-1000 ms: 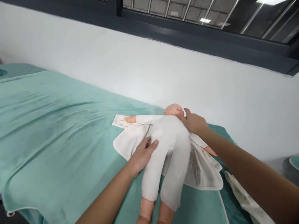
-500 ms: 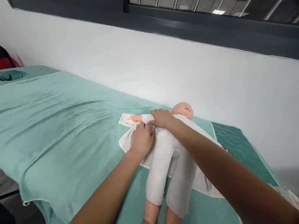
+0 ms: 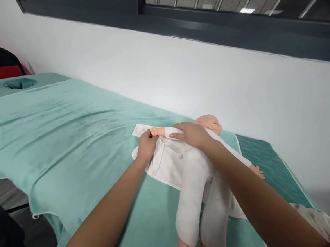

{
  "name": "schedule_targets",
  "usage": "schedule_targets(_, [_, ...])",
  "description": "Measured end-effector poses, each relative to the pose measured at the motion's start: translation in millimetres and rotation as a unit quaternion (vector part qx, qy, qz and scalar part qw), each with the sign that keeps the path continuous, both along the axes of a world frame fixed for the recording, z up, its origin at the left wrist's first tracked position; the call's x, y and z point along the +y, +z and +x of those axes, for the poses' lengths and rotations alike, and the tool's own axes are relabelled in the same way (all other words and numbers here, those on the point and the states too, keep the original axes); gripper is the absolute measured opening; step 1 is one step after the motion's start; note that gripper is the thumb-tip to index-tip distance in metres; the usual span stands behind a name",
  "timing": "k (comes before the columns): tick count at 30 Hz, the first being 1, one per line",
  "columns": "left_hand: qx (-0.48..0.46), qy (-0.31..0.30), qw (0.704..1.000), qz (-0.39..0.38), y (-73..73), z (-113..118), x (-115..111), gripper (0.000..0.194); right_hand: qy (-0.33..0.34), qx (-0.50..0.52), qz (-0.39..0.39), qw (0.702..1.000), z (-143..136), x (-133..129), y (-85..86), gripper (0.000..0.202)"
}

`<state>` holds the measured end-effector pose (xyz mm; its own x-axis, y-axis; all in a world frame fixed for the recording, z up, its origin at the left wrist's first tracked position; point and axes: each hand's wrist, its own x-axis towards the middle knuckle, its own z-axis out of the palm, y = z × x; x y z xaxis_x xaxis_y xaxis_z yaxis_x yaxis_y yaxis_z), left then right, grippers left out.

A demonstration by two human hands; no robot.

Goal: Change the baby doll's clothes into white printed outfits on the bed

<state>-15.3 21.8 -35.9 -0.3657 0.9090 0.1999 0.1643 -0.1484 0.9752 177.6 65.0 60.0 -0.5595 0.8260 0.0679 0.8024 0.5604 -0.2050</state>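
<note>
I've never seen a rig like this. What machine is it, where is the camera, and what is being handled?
There is no machine: these are a person's bare hands, seen by a camera worn on the head, looking forward and down. A doll lies on a green cover, with a white garment spread under it. The right hand holds the doll's outstretched arm. The left hand has its fingertips by the doll's hand and the garment; what it grips, if anything, I can't tell. Behind are a white wall and a dark window frame.
</note>
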Motion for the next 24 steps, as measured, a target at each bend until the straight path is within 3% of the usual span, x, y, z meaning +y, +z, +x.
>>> schedule_targets(4, [-0.081, 0.006, 0.997, -0.006, 0.0, -2, 1, 0.017, -0.011, -0.040, 0.004, 0.999, 3, -3, -2.9, 0.051])
schedule_targets(12, [-0.095, 0.048, 0.994, 0.007, 5.1, 0, -3, 0.020, -0.033, -0.101, 0.010, 0.994, 4, -3, -10.4, 0.047])
schedule_targets(17, [0.051, 0.040, 0.997, 0.041, 10.4, 7, -13, 0.016, -0.044, -0.127, 0.030, 0.990, -1, -4, -14.8, 0.045])
schedule_targets(24, [0.223, 0.023, 0.972, 0.064, 14.4, 13, -22, 0.016, -0.065, -0.135, 0.041, 0.988, -3, -3, -19.2, 0.046])
